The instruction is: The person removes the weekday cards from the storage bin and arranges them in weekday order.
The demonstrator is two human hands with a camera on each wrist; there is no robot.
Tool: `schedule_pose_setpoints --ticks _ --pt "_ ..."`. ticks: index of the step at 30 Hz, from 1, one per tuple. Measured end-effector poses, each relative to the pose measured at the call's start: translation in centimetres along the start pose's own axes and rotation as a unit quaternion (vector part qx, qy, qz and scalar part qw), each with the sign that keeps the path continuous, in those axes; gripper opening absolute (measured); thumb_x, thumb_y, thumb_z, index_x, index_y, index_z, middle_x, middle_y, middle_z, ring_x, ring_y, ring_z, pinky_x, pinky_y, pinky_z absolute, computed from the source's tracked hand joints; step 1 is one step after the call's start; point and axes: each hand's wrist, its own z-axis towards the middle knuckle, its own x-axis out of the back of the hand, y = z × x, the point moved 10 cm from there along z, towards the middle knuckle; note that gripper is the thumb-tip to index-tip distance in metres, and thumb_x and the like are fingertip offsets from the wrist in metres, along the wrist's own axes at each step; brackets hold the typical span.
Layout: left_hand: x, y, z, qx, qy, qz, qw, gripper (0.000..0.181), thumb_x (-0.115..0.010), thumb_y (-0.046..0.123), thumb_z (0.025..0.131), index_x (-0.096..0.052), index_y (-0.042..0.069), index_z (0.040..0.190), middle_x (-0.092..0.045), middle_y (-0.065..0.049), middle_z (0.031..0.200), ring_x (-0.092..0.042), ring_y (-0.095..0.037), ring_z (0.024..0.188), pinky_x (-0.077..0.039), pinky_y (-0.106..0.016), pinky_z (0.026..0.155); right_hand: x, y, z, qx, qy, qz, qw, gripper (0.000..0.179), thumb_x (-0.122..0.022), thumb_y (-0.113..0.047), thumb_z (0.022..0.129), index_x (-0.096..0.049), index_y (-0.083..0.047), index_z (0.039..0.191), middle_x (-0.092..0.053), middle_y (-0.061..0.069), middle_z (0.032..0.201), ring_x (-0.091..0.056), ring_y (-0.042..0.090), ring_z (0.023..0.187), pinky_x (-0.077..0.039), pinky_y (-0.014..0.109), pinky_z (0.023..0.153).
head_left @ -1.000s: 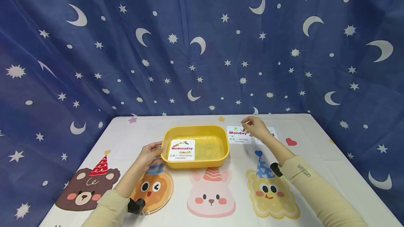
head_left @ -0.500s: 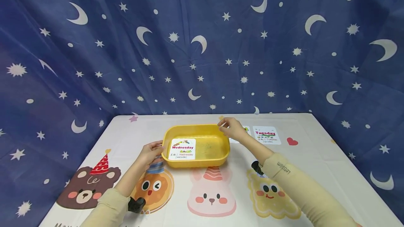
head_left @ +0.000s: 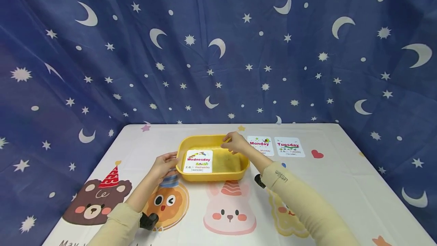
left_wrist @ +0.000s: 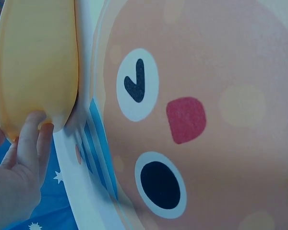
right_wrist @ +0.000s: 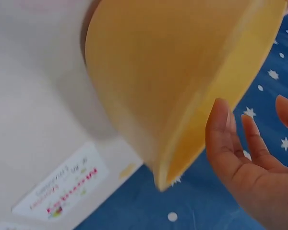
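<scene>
A yellow tray (head_left: 213,177) lies on the table with a white Wednesday card (head_left: 198,161) inside at its left. My left hand (head_left: 163,167) grips the tray's left end; in the left wrist view its fingers (left_wrist: 28,143) bend against the outer wall. Over the right part of the tray is my right hand (head_left: 236,143). The right wrist view shows that hand's thumb and fingers apart, with nothing between them, close by the tray's rim (right_wrist: 182,139). Right of the tray lie a Monday card (head_left: 259,144), partly behind the right forearm, and a Tuesday card (head_left: 289,147).
The tablecloth (head_left: 191,234) is white with cartoon faces, among them a bear (head_left: 93,204) and a pink rabbit (head_left: 229,212). Behind the table hangs a blue curtain (head_left: 191,94) with stars and moons. A dark wrist camera (head_left: 148,221) sits under the left forearm.
My right hand has moved left from above the two cards to over the tray, uncovering the Tuesday card and most of the Monday card. The left hand keeps its hold on the tray.
</scene>
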Motion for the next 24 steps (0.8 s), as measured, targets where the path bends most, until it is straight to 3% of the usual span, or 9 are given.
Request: schedule_pose_setpoints --ticks 5,8,11,15,18,20,24 --pt "0.1 0.1 -0.1 -0.009 -0.003 0.002 1.0 0.046 -0.05 0.009 0.097 -0.038 -0.006 0.139 -0.049 -0.03 0.13 -0.065 -0.01 0.08 -0.06 -0.024 0.068 -1.9 0.3 0.8 -0.022 -0.001 -0.008 0.9997 0.035 -0.067 -0.014 0.086 -0.058 0.004 0.116 -0.065 0.017 0.099 -0.062 0.031 0.086 -0.058 0.039 0.069" --pt "0.2 0.2 -0.2 -0.015 -0.004 0.004 0.9999 0.047 -0.05 0.008 0.097 -0.037 -0.007 0.139 -0.049 -0.03 0.13 -0.065 -0.01 0.079 -0.06 -0.023 0.067 -2.9 0.9 2.0 -0.019 0.003 -0.008 0.9998 0.036 -0.071 -0.016 0.083 -0.06 0.001 0.113 -0.064 0.014 0.097 -0.061 0.025 0.076 -0.057 0.036 0.062" --pt "0.2 0.2 -0.1 -0.016 -0.005 0.001 0.9999 0.047 -0.05 0.009 0.097 -0.037 -0.006 0.139 -0.049 -0.03 0.13 -0.065 -0.01 0.079 -0.06 -0.023 0.067 -5.0 4.2 6.0 0.016 0.006 -0.012 0.9998 0.038 -0.075 -0.024 0.08 -0.061 -0.001 0.106 -0.061 0.01 0.08 -0.055 0.017 0.058 -0.05 0.029 0.05" --pt "0.1 0.3 -0.1 -0.018 -0.006 -0.004 0.9998 0.047 -0.05 0.009 0.097 -0.037 -0.006 0.139 -0.05 -0.03 0.129 -0.065 -0.01 0.078 -0.06 -0.024 0.067 -8.1 10.1 11.8 0.009 0.027 -0.048 0.9984 0.043 -0.075 -0.029 0.079 -0.059 -0.001 0.107 -0.06 0.012 0.088 -0.052 0.017 0.05 -0.048 0.029 0.047" --pt "-0.1 0.3 -0.1 -0.017 -0.006 -0.003 0.9998 0.047 -0.05 0.009 0.097 -0.037 -0.006 0.139 -0.051 -0.029 0.128 -0.065 -0.009 0.077 -0.06 -0.024 0.067 -9.2 12.1 13.6 -0.017 0.046 -0.07 0.9964 0.047 -0.078 -0.033 0.076 -0.057 -0.003 0.106 -0.059 0.014 0.104 -0.053 0.017 0.053 -0.049 0.028 0.052" --pt "-0.1 0.2 -0.1 -0.015 -0.003 -0.001 0.9999 0.046 -0.05 0.009 0.097 -0.038 -0.006 0.139 -0.051 -0.029 0.128 -0.065 -0.009 0.077 -0.06 -0.024 0.067 -9.5 12.9 14.6 -0.013 0.054 -0.057 0.9968 0.055 -0.083 -0.038 0.068 -0.058 -0.003 0.102 -0.06 0.014 0.102 -0.052 0.017 0.051 -0.049 0.027 0.052" --pt "-0.1 0.2 0.0 -0.014 0.002 0.007 0.9999 0.045 -0.049 0.009 0.097 -0.039 -0.006 0.138 -0.051 -0.029 0.128 -0.065 -0.01 0.078 -0.06 -0.024 0.069 -7.6 7.3 8.7 -0.055 0.056 -0.034 0.9963 0.055 -0.082 -0.027 0.071 -0.057 0.003 0.11 -0.06 0.018 0.107 -0.053 0.02 0.062 -0.052 0.031 0.067"
